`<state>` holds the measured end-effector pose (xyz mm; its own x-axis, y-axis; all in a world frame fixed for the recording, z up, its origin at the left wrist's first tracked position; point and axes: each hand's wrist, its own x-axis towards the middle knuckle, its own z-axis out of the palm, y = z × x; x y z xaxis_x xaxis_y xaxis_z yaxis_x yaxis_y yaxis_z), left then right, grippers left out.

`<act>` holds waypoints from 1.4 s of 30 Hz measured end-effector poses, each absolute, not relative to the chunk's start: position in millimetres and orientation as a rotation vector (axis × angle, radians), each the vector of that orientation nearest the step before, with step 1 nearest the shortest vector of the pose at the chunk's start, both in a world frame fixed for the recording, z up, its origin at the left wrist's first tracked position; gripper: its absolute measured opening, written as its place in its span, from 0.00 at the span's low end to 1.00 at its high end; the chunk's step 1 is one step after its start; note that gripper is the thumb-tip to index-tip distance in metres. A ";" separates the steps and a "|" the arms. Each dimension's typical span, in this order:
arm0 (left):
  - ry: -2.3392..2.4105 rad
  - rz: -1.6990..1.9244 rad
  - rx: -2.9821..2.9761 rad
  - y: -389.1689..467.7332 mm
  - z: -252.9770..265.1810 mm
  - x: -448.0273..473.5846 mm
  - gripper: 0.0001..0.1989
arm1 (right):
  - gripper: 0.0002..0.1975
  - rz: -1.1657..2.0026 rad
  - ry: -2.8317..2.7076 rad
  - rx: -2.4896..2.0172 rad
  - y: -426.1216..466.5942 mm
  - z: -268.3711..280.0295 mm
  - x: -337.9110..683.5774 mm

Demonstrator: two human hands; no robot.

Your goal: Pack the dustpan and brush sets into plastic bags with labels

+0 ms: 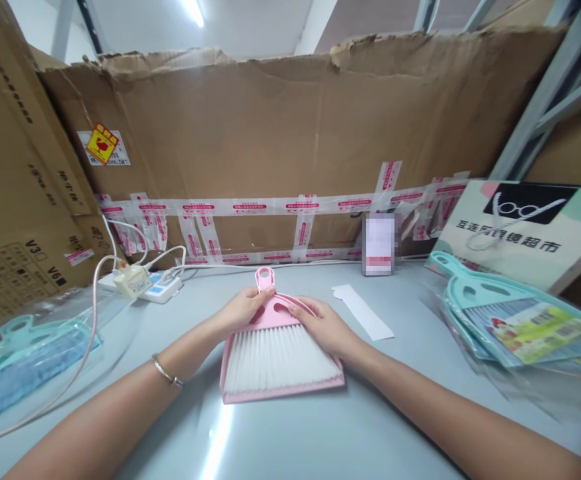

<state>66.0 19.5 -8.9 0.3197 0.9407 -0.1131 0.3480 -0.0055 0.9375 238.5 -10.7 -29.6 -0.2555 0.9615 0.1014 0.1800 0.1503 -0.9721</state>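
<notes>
In the middle of the table a pink hand brush (280, 353) with white bristles lies nested in a pink dustpan (285, 395), its handle pointing away from me. My left hand (247, 308) is closed around the base of the handle, thumb on top. On the other side, my right hand (323, 323) grips the right shoulder of the brush and pan, fingers wrapped round the edge and partly hidden. The lower rim of the dustpan faces me.
Bagged turquoise brush-and-dustpan sets (520, 313) lie at the right, another bagged set (25, 353) at the left. A power strip (163, 287) with cables, a white paper strip (364, 312), a phone (379, 243) and a printed gift bag (520, 233) stand around. A large cardboard box (270, 133) walls the back.
</notes>
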 end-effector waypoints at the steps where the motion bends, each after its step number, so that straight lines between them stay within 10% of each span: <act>1: 1.216 0.722 1.552 19.8 -9.8 65.7 0.26 | 0.19 1.188 -1.597 -1.128 -11.1 -29.5 238.2; 25: 0.996 0.834 1.097 -10.4 -18.4 46.4 0.25 | 0.23 1.332 -1.426 -1.193 8.7 -19.2 261.8; 32: 1.024 0.864 1.054 -11.7 -22.1 39.5 0.22 | 0.25 0.681 -1.781 -1.840 46.5 -13.0 351.1; 42: 1.025 0.898 1.079 -11.2 -21.7 38.8 0.23 | 0.19 0.606 -1.946 -2.159 38.9 -20.2 355.7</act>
